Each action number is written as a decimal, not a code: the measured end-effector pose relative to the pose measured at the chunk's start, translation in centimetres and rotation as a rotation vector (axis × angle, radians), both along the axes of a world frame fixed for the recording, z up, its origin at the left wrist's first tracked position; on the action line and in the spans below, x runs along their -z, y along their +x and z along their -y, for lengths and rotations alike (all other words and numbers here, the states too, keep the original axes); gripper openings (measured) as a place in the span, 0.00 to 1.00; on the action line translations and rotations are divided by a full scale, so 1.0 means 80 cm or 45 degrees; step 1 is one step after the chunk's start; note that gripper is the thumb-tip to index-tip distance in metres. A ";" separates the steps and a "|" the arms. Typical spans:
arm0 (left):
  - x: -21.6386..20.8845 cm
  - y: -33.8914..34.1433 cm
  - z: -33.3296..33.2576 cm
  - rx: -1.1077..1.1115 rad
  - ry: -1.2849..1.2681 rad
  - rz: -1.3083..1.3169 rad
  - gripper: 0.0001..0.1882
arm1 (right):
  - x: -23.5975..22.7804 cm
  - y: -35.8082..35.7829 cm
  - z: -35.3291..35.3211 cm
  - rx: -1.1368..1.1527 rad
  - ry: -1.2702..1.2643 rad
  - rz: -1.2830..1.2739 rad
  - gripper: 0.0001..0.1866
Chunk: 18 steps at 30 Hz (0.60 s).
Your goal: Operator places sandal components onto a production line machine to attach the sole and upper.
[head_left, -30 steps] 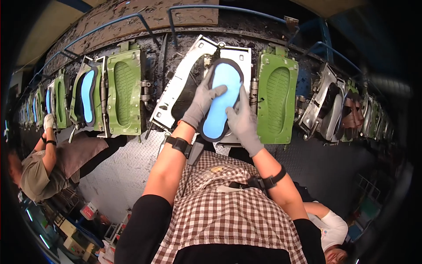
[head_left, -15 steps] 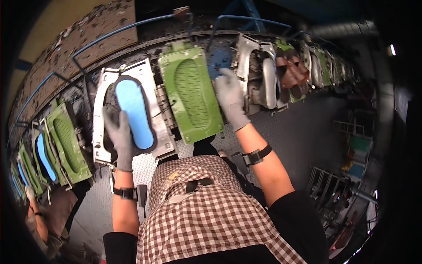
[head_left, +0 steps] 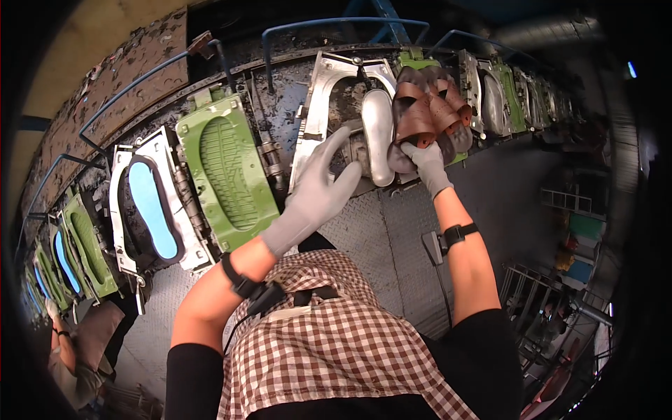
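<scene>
Okay — my right hand (head_left: 428,164) is at the lower end of the brown strappy uppers (head_left: 414,120), thumb and fingers bent in at the edge, fingertips partly hidden; can't tell whether they are pinched tight. The uppers sit bunched together over a green mould half (head_left: 459,160), just right of the silver foot-shaped last (head_left: 379,133). My left hand (head_left: 315,203) is wide, fingers spread and thumb well away, nothing in it. It's left of the last, in front of the silver mould frame (head_left: 317,101); contact there, can't tell.

To my left, a green mould plate (head_left: 229,168) with a ridged sole-shaped hollow, then a blue insole (head_left: 152,210) with a dark rim, lying on a silver mould (head_left: 184,241). More green moulds run down the line beyond it, and a co-worker's gloved hand (head_left: 51,308) is up against one at far left. Brown checked apron (head_left: 329,357) on me, grey metal floor (head_left: 360,234) below, blue rail (head_left: 336,22) behind the moulds.
</scene>
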State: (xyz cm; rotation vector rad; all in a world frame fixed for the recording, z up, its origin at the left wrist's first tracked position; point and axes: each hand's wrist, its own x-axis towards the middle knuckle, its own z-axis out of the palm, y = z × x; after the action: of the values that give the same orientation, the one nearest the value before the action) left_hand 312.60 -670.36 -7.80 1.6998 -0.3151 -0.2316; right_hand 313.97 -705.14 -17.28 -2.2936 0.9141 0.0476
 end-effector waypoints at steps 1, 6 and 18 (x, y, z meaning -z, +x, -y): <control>0.014 0.011 0.029 -0.050 -0.009 -0.145 0.35 | -0.025 0.011 -0.024 -0.026 0.129 -0.082 0.38; 0.105 0.073 0.154 -0.337 0.043 -0.698 0.49 | -0.067 0.019 -0.026 -0.025 0.439 0.337 0.17; 0.139 0.053 0.195 -0.416 -0.481 -0.833 0.27 | -0.074 0.134 -0.014 -0.672 -0.369 0.536 0.29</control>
State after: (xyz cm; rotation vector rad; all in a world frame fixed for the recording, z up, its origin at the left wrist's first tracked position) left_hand 316.85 -685.96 -18.95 1.1970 0.3827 -0.4379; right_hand 324.72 -703.99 -11.34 -2.6097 0.0937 -0.3478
